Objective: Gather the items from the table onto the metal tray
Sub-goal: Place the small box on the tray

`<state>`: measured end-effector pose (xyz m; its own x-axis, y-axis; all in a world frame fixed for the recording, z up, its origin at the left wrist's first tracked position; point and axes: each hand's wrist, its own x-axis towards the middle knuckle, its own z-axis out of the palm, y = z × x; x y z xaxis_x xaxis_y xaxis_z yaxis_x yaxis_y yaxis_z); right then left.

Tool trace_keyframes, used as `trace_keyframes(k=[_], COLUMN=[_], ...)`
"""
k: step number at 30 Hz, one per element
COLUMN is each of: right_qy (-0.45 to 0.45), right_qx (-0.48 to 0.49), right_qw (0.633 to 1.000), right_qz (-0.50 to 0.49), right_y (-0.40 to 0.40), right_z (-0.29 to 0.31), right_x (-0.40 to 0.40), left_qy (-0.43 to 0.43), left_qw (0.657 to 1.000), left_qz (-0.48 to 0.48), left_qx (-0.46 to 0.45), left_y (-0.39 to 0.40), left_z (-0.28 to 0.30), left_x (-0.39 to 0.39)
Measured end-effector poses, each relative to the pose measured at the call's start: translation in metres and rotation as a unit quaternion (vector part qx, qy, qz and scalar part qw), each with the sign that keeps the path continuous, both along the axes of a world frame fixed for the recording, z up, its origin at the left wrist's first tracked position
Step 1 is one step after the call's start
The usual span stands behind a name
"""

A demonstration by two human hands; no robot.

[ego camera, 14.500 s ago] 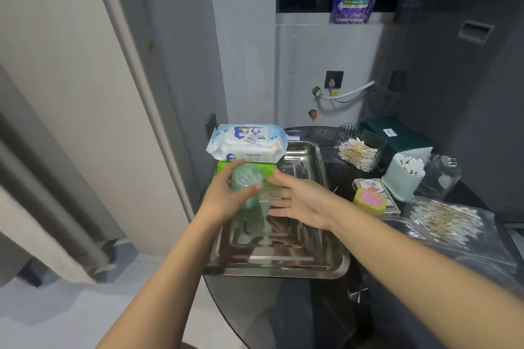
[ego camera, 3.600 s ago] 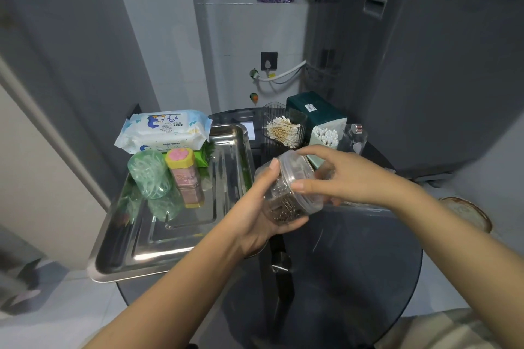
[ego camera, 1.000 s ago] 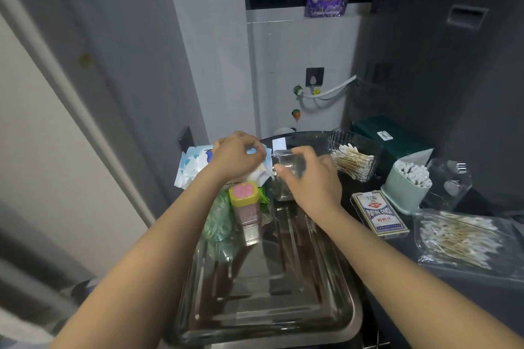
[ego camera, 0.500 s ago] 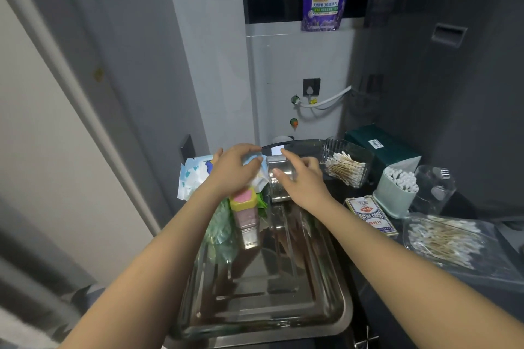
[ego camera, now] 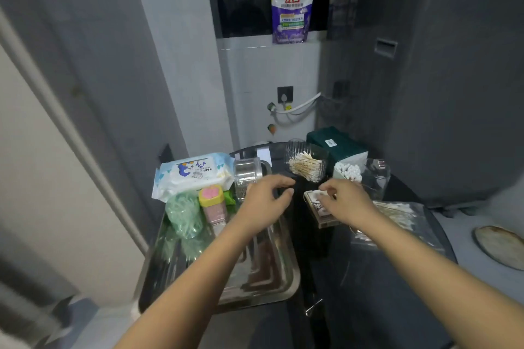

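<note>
The metal tray [ego camera: 286, 280] is lying at the left side of the dark glass table [ego camera: 377, 292], and both hands are hovering over its far right corner and the table just beside it. The left hand [ego camera: 265, 204] is holding nothing; its fingers [ego camera: 279, 180] are curling loosely, with the thumb a little apart from them. The right hand [ego camera: 344, 201] is reaching down over a box of playing cards [ego camera: 316, 207] that is lying flat on the table just right of the tray. Its fingers are bending loosely above the box, and I cannot tell if they are touching it.

Just behind the left hand, a clear plastic jar [ego camera: 248, 174] is standing upright at the far end of the tray. To its left, a small pink container with a yellow lid [ego camera: 212, 202] and a green transparent jar [ego camera: 183, 214] are standing side by side in the tray. Behind them, a pack of baby wipes [ego camera: 192, 174] is resting on something green at the far edge.

On the table to the right, a clear holder with wooden cotton swabs [ego camera: 307, 164], a pale green cup of white swabs [ego camera: 347, 173], a dark green box [ego camera: 336, 143] and a clear glass jar [ego camera: 377, 176] are standing near each other. A flat bag of cotton swabs [ego camera: 397, 215] is lying beside the right wrist.
</note>
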<state>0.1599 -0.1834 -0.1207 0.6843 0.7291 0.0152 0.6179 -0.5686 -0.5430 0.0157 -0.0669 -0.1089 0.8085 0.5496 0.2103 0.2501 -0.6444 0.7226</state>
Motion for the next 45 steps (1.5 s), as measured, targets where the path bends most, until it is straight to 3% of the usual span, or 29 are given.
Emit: trace_keyframes(k=[5, 8, 13, 16, 22, 25, 31, 37, 40, 43, 45], right_qy=[0.001, 0.017, 0.068, 0.095, 0.243, 0.304, 0.342, 0.391, 0.372, 0.201, 0.111], right_qx=[-0.097, -0.117, -0.084, -0.069, 0.030, 0.099, 0.080, 0.083, 0.079, 0.077, 0.070], right_qw=[0.995, 0.993, 0.994, 0.993, 0.968, 0.946, 0.936, 0.916, 0.923, 0.975, 0.989], right_qz=[-0.001, -0.008, -0.019, -0.027, -0.050, -0.044, 0.005, 0.028, 0.057, 0.062, 0.075], right_y=[-0.012, -0.009, -0.004, -0.005, -0.009, -0.008, 0.003, 0.003, 0.004, 0.010, 0.016], right_z=[-0.004, -0.008, -0.006, -0.007, 0.006, 0.016, 0.011, 0.010, 0.012, 0.008, 0.005], right_x=[0.007, 0.016, 0.023, 0.021, -0.002, -0.013, -0.047, -0.061, -0.065, -0.064, -0.066], left_qy=[0.125, 0.177, 0.091, 0.034, -0.020, -0.048, -0.092, -0.078, -0.086, -0.102, -0.106], left_qw=[0.991, 0.981, 0.950, 0.925, 0.953, 0.949, 0.925, 0.940, 0.929, 0.910, 0.900], left_qz=[-0.034, -0.013, 0.079, 0.119, 0.143, 0.155, 0.200, 0.212, 0.221, 0.209, 0.210], left_qx=[-0.018, -0.077, -0.287, -0.359, -0.266, -0.271, -0.310, -0.256, -0.284, -0.344, -0.368], left_y=[-0.021, -0.030, -0.041, -0.044, -0.042, -0.041, -0.029, -0.026, -0.019, -0.008, 0.000], left_z=[-0.020, -0.029, -0.025, -0.026, -0.022, -0.017, -0.011, -0.018, -0.020, -0.017, -0.014], left_x=[0.036, 0.058, 0.074, 0.069, 0.051, 0.034, -0.001, -0.018, -0.030, -0.050, -0.070])
